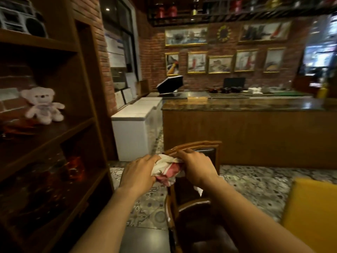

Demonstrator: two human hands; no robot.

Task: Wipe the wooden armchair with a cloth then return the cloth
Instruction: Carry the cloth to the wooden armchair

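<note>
A wooden armchair [198,145] with dark leather padding stands right in front of me, its curved top rail at centre frame and its armrest lower down. A bunched white and red cloth [166,170] sits just below the left end of the top rail. My left hand [139,171] grips the cloth from the left. My right hand [197,168] grips it from the right, with its fingers near the rail. A white corner of the cloth hangs below my right wrist.
A tall wooden shelf unit [87,114] stands close on the left, holding a teddy bear [42,105]. A wooden counter [246,136] and white chest freezers [135,125] lie beyond the chair. A yellow surface [311,214] is at the lower right. The floor is patterned tile.
</note>
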